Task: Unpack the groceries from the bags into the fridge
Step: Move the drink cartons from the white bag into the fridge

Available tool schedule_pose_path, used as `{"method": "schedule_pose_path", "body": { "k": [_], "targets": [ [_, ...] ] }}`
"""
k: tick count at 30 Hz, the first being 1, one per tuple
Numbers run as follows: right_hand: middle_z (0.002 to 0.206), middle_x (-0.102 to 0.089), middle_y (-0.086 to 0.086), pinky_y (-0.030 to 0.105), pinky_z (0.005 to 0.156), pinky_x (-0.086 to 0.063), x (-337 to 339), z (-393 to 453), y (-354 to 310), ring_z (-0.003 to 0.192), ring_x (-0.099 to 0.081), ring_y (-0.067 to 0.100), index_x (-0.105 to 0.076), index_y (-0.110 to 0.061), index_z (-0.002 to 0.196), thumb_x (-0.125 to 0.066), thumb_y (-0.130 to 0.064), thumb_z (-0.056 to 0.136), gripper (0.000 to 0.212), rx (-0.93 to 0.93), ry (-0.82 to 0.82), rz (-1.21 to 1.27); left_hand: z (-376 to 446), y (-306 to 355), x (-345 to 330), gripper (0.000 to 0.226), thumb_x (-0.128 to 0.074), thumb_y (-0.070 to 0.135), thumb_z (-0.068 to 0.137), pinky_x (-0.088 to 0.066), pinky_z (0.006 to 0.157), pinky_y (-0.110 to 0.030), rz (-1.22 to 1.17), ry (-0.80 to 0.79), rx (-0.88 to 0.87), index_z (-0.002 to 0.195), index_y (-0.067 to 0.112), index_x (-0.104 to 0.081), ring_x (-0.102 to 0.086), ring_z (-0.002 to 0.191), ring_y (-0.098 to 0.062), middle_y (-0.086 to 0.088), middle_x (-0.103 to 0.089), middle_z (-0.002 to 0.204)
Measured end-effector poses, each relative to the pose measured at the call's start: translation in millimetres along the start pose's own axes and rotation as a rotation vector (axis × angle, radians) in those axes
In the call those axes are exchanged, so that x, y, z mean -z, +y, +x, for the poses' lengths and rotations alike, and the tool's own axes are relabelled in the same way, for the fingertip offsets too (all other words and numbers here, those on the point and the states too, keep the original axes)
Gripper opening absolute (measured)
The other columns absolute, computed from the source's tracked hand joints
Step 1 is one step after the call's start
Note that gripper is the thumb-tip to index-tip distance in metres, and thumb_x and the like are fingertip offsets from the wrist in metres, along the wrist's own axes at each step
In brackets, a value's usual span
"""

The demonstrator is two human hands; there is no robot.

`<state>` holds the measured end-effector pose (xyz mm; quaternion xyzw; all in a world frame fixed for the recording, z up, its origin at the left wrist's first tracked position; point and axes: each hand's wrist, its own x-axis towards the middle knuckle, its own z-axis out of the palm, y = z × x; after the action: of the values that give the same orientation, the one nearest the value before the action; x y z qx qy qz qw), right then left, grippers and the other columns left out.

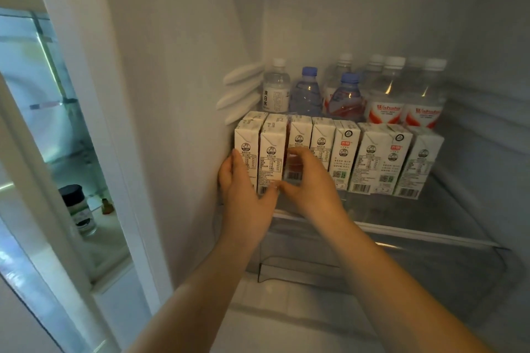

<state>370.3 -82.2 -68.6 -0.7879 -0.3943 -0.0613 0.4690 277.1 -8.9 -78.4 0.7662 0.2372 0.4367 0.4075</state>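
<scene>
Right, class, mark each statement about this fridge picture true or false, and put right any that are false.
1. The cartons stand in a row in front of the water bottles. True.
2. The left hand is at the rightmost carton. False: it rests against the leftmost cartons, by the fridge's left wall.
3. Two of the bottles have blue caps. True.
4. The cartons lie flat on their sides. False: they stand upright on the glass shelf.
5. The right hand is by the cartons at the left end of the row. True.
</scene>
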Motion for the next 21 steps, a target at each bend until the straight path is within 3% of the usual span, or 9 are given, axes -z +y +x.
{"method": "schedule_pose_path", "body": {
  "k": [3, 6, 9, 14, 17, 19, 21],
  "targets": [
    [0.134, -0.049, -0.008, 0.026, 0.103, -0.037, 26.5, -26.0, -1.3, 0.122, -0.045, 0.006, -0.041, -0.025, 0.137, -0.075, -0.015, 0.076, 0.070, 0.008, 0.049, -0.021, -15.0, -3.2, 9.0, 0.084, -0.070, 0.007, 0.078, -0.019, 0.107, -0.008, 0.068, -0.006, -0.118, 0.147, 0.010, -0.022, -0.023, 0.127, 0.000, -0.007, -0.022, 0.148],
    [0.133, -0.042, -0.016, 0.022, 0.107, -0.028, 51.8, -66.9, 1.2, 0.123, -0.035, -0.002, -0.038, -0.027, 0.139, -0.073, -0.014, 0.079, 0.071, -0.002, 0.111, -0.114, -41.1, -4.4, 17.9, 0.080, -0.067, 0.013, 0.083, -0.009, 0.102, 0.002, 0.107, -0.140, -0.236, 0.146, 0.027, -0.019, -0.017, 0.134, 0.000, 0.006, -0.017, 0.150],
    [0.130, -0.038, -0.016, 0.019, 0.107, -0.025, 67.7, -113.6, 8.5, 0.122, -0.033, -0.001, -0.043, -0.026, 0.136, -0.077, -0.010, 0.073, 0.074, 0.015, 0.136, -0.217, -64.5, -6.6, 20.8, 0.070, -0.065, 0.022, 0.086, -0.015, 0.107, -0.013, 0.167, -0.377, -0.396, 0.144, 0.028, -0.025, -0.022, 0.133, -0.001, 0.007, -0.027, 0.147],
    [0.136, -0.047, 0.005, 0.006, 0.101, -0.017, 78.1, -203.5, 19.2, 0.123, -0.040, 0.016, -0.049, -0.016, 0.132, -0.082, -0.012, 0.067, 0.073, -0.136, 0.219, -0.451, -106.3, -15.6, 17.3, 0.062, -0.061, 0.032, 0.082, -0.035, 0.107, -0.040, 0.297, -0.646, -0.629, 0.140, 0.022, -0.040, -0.039, 0.128, -0.023, 0.000, -0.041, 0.140],
    [0.139, -0.044, 0.004, 0.014, 0.102, -0.023, 76.2, -267.9, 7.1, 0.124, -0.036, 0.015, -0.047, -0.019, 0.134, -0.081, -0.016, 0.069, 0.073, -0.305, 0.225, -0.579, -136.3, -18.8, 20.8, 0.062, -0.068, 0.031, 0.081, -0.042, 0.102, -0.044, 0.298, -0.747, -0.745, 0.137, 0.022, -0.042, -0.045, 0.124, -0.026, 0.000, -0.045, 0.137],
    [0.142, -0.042, 0.002, 0.025, 0.101, -0.031, 72.0, -311.5, -2.1, 0.128, -0.038, 0.017, -0.047, -0.022, 0.134, -0.080, -0.015, 0.070, 0.073, -0.397, 0.226, -0.646, -158.6, -17.0, 20.9, 0.066, -0.072, 0.033, 0.079, -0.039, 0.104, -0.043, 0.325, -0.827, -0.814, 0.137, 0.021, -0.043, -0.047, 0.125, -0.025, -0.001, -0.047, 0.138],
    [0.143, -0.041, 0.001, 0.029, 0.100, -0.034, 70.8, -354.8, -12.6, 0.128, -0.042, 0.020, -0.045, -0.024, 0.135, -0.080, -0.015, 0.070, 0.074, -0.487, 0.249, -0.699, -187.5, -14.1, 17.5, 0.068, -0.062, 0.040, 0.086, -0.021, 0.113, -0.038, 0.372, -1.017, -0.857, 0.145, 0.026, -0.030, -0.031, 0.137, -0.018, 0.003, -0.033, 0.149]
  ]
}}
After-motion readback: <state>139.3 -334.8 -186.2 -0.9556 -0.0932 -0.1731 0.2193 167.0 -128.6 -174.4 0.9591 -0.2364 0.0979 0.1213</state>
